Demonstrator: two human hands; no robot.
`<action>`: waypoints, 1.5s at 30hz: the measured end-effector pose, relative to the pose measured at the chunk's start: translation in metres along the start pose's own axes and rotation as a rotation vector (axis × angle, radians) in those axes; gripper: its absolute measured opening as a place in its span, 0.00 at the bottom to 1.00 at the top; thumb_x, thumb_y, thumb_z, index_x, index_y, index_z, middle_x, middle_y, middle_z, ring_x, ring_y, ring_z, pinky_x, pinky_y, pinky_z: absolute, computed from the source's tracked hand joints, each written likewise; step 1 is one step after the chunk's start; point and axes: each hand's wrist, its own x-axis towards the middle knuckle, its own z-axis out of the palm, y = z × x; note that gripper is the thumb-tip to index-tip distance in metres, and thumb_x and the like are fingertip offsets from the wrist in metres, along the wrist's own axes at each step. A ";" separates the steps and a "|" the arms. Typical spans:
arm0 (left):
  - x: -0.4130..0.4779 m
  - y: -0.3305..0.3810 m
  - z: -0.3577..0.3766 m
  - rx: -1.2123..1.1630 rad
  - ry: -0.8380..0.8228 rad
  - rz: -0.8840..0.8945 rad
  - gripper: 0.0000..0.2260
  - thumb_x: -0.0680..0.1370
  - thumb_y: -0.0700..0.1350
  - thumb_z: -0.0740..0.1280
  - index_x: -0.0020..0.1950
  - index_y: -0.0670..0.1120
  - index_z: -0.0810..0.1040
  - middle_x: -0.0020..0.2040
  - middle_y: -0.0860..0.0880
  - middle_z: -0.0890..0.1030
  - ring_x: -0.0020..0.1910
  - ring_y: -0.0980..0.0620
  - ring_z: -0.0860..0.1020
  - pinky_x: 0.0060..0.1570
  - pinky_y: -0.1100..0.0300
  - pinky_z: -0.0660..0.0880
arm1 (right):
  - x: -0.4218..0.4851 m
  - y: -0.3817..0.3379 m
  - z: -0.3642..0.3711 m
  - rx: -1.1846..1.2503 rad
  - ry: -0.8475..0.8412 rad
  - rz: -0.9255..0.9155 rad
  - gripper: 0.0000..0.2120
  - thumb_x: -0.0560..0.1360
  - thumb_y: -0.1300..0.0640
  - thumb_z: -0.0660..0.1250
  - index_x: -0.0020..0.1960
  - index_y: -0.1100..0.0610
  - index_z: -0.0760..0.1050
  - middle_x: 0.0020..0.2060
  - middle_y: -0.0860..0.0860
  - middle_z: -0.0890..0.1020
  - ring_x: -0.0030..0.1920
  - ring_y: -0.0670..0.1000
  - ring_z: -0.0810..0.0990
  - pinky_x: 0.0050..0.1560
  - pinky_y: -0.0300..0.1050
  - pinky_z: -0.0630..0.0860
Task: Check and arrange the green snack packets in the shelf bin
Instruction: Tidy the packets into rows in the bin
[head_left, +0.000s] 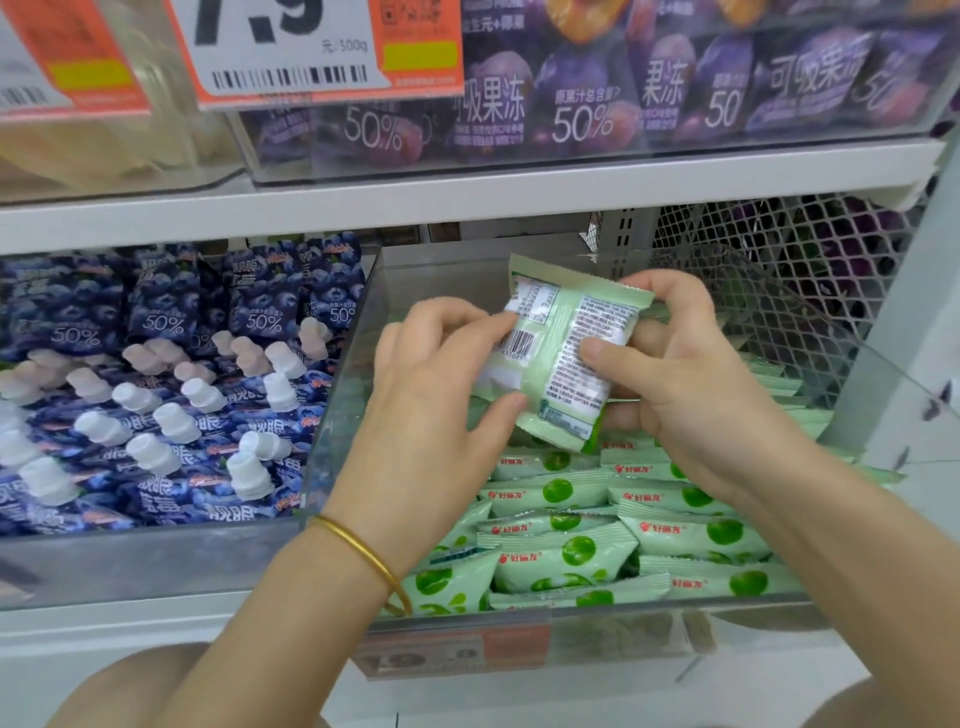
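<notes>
A pale green snack packet is held up above the clear shelf bin, its back with barcode and small print facing me. My left hand pinches its left edge with thumb and fingers. My right hand grips its right side, thumb on the print. Below them, several green snack packets with green fruit pictures lie stacked in the bin, filling its front half. The back of the bin is partly hidden by my hands.
A bin of blue pouches with white caps stands to the left. Purple jelly pouches fill the shelf above, behind an orange price tag. White wire mesh closes the right side. A price label hangs on the bin front.
</notes>
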 end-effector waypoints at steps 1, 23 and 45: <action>0.000 0.001 0.000 0.013 0.001 0.003 0.23 0.73 0.53 0.66 0.67 0.49 0.72 0.55 0.57 0.67 0.56 0.60 0.63 0.58 0.79 0.55 | 0.000 0.000 0.001 0.023 -0.012 -0.002 0.15 0.76 0.66 0.64 0.52 0.49 0.63 0.49 0.55 0.82 0.38 0.49 0.84 0.33 0.46 0.80; 0.007 0.008 -0.007 -0.945 -0.370 -0.405 0.18 0.72 0.38 0.67 0.61 0.44 0.74 0.54 0.47 0.83 0.54 0.46 0.81 0.55 0.51 0.77 | 0.003 -0.006 -0.011 -0.139 -0.005 -0.036 0.11 0.70 0.56 0.69 0.52 0.56 0.76 0.42 0.54 0.84 0.36 0.49 0.83 0.29 0.43 0.78; 0.017 0.012 0.007 -0.744 -0.239 -0.294 0.22 0.71 0.33 0.70 0.60 0.51 0.72 0.56 0.53 0.80 0.51 0.55 0.81 0.52 0.59 0.78 | 0.008 -0.018 -0.039 -0.179 -0.046 -0.087 0.15 0.62 0.63 0.74 0.48 0.58 0.77 0.39 0.53 0.85 0.38 0.52 0.85 0.34 0.46 0.82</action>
